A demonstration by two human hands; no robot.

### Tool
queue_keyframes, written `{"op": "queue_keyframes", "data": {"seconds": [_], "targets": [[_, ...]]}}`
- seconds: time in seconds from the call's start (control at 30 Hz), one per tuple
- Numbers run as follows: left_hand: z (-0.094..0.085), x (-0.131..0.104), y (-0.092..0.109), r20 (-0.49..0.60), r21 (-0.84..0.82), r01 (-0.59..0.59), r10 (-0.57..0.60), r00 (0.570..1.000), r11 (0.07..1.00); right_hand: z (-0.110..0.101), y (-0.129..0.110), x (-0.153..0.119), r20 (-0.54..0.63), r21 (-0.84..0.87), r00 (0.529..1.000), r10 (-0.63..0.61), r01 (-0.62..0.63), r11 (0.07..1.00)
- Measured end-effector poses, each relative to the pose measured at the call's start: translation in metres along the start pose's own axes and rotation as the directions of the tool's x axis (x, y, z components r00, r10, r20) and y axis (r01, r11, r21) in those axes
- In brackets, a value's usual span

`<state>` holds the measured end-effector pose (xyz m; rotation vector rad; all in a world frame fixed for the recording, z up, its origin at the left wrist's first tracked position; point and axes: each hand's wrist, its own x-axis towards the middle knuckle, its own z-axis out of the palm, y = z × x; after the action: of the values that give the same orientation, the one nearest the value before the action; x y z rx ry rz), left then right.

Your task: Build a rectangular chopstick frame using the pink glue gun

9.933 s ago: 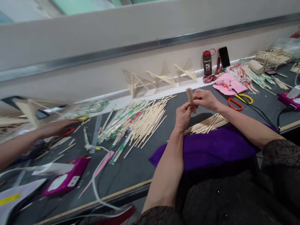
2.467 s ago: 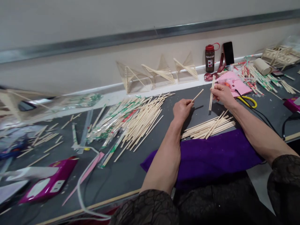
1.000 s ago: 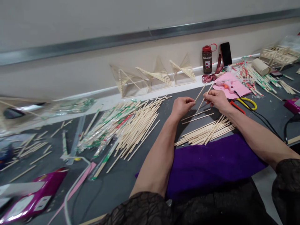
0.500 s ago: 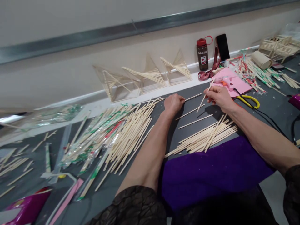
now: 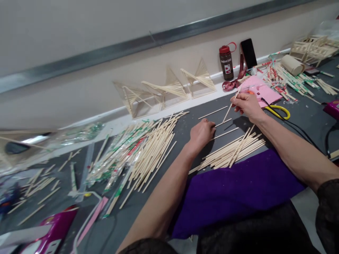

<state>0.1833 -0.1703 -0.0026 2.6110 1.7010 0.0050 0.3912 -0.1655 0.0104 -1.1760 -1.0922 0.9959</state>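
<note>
My right hand (image 5: 247, 105) pinches a thin wooden stick (image 5: 231, 106) slantwise above the table, its lower end near a stick on the tabletop. My left hand (image 5: 203, 134) rests on the table with curled fingers closed at the left end of that lying stick (image 5: 225, 122). One single stick (image 5: 213, 112) lies behind it and another (image 5: 226, 134) in front, roughly parallel. Nearer my body is a pile of loose sticks (image 5: 233, 152), two of them crossing on top.
Left of my left arm spread bare sticks (image 5: 153, 151) and wrapped ones (image 5: 119, 148). Triangular stick frames (image 5: 165, 90) lean on the wall. A bottle (image 5: 226, 63), phone (image 5: 248, 53), pink sheet (image 5: 261, 90), yellow-handled scissors (image 5: 280, 111) and a cable stand right. Purple cloth (image 5: 233, 194) lies in front.
My left hand has moved from the rear stick toward me, to the left end of the middle stick. My right hand still holds its stick in nearly the same place. The view has shifted slightly.
</note>
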Motion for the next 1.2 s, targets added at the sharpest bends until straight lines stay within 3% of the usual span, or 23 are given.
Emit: {"op": "queue_keyframes", "data": {"seconds": [0.13, 0.3, 0.37, 0.43, 0.53, 0.6, 0.7, 0.83, 0.93, 1.0, 1.07, 1.2], "targets": [[0.009, -0.01, 0.005, -0.053, -0.097, 0.032, -0.037, 0.998, 0.995, -0.002, 0.001, 0.001, 0.001, 0.024, 1.0, -0.013, 0.013, 1.0], [0.012, -0.014, -0.004, -0.09, -0.342, -0.044, 0.014, 0.996, 0.939, -0.001, 0.003, 0.001, 0.035, 0.047, 0.999, 0.028, -0.03, 0.998], [0.011, -0.013, -0.009, -0.129, -0.526, 0.005, -0.085, 0.988, 0.85, 0.002, 0.005, 0.0, 0.071, 0.037, 0.995, 0.064, -0.067, 0.997], [0.009, -0.013, -0.01, -0.111, -0.719, 0.064, -0.205, 0.972, 0.692, 0.006, 0.007, -0.003, 0.12, 0.025, 0.989, 0.091, -0.094, 0.995], [0.005, -0.013, -0.006, -0.026, -0.897, 0.083, -0.238, 0.971, 0.435, 0.016, 0.007, -0.011, 0.2, 0.013, 0.975, 0.097, -0.102, 0.995], [0.001, -0.015, 0.0, -0.006, -0.938, 0.065, -0.203, 0.979, 0.341, 0.023, 0.006, -0.018, 0.242, 0.014, 0.966, 0.088, -0.094, 0.995], [-0.004, -0.018, 0.007, 0.012, -0.959, 0.061, -0.174, 0.985, 0.278, 0.031, 0.004, -0.027, 0.289, 0.013, 0.955, 0.059, -0.066, 0.998], [-0.007, -0.019, 0.008, 0.041, -0.96, 0.084, -0.161, 0.986, 0.268, 0.031, 0.004, -0.028, 0.332, -0.045, 0.943, 0.026, -0.012, 0.999], [-0.008, -0.017, -0.002, -0.006, -0.962, 0.051, -0.206, 0.979, 0.268, 0.022, 0.007, -0.02, 0.33, -0.188, 0.944, 0.0, 0.065, 0.98], [-0.007, -0.015, -0.013, -0.02, -0.967, 0.055, -0.287, 0.958, 0.249, 0.016, 0.01, -0.014, 0.361, -0.384, 0.931, -0.053, 0.2, 0.902], [-0.004, -0.013, -0.026, 0.001, -0.972, 0.089, -0.372, 0.928, 0.219, 0.012, 0.013, -0.012, 0.461, -0.579, 0.885, -0.069, 0.359, 0.732], [0.002, -0.011, -0.044, 0.071, -0.977, 0.149, -0.428, 0.901, 0.15, 0.018, 0.014, -0.02, 0.605, -0.745, 0.794, 0.059, 0.538, 0.395]]}}
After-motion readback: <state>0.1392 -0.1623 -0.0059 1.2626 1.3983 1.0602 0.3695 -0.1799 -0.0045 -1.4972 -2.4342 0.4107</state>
